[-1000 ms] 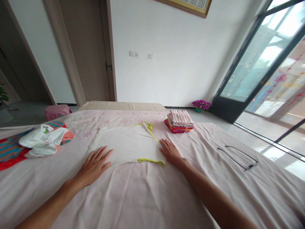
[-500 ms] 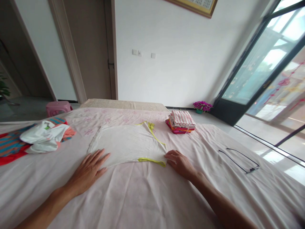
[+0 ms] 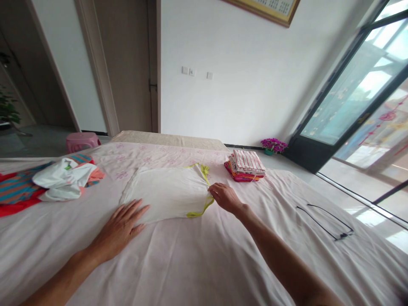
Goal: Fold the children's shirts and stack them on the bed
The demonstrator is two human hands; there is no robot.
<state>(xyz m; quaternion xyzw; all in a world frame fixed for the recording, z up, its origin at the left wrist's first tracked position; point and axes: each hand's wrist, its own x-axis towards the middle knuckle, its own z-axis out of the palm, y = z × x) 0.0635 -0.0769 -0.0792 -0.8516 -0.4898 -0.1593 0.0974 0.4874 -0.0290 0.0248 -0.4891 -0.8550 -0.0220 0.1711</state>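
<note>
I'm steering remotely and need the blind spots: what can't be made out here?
All in the head view:
How much of the white top the right hand pinches: hidden by its fingers.
Crumpled clothes: cut off by the left edge.
Framed picture: cut off by the top edge, its writing too small.

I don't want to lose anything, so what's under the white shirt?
The sheet shows around the shirt, so it likely runs beneath; anything between them is covered.

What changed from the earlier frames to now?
Right hand went from lying by the white top to its fingers closed on the strap end, which has shifted left and away from the person, yellow trim with it. Unchanged: left hand flat at the hem, folded stack, glasses.
</note>
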